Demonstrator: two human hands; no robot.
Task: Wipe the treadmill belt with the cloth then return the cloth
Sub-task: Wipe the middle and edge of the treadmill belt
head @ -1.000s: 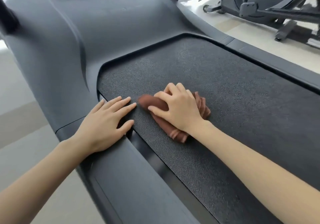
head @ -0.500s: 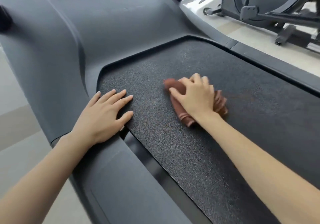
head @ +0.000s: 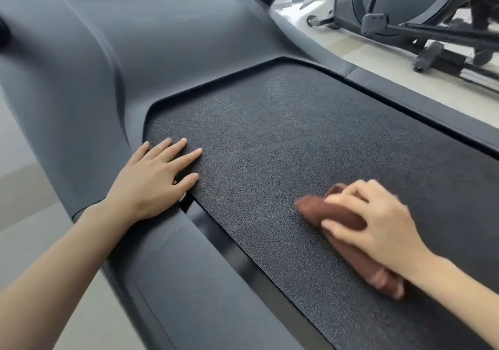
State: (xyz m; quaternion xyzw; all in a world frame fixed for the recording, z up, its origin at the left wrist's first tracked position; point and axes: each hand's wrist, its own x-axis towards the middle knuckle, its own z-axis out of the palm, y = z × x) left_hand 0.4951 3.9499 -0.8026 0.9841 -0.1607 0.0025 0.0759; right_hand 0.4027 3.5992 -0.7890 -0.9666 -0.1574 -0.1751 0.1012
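Observation:
The black textured treadmill belt (head: 283, 139) fills the middle of the view. A folded brown cloth (head: 329, 214) lies on the belt at the lower right. My right hand (head: 378, 222) lies on top of it, fingers curled over its front fold and gripping it, slightly blurred. My left hand (head: 154, 179) rests flat with straight spread fingers at the belt's left edge, palm over the grey side rail (head: 189, 282) and fingertips on the belt.
The grey motor hood (head: 129, 52) rises ahead of the belt. The right side rail (head: 432, 112) borders the belt. An elliptical machine (head: 410, 6) stands on the pale floor at the upper right. Pale floor (head: 29, 214) lies to the left.
My right hand has slid the cloth across the belt to the right and back toward me. My left hand has stayed planted at the belt's left edge.

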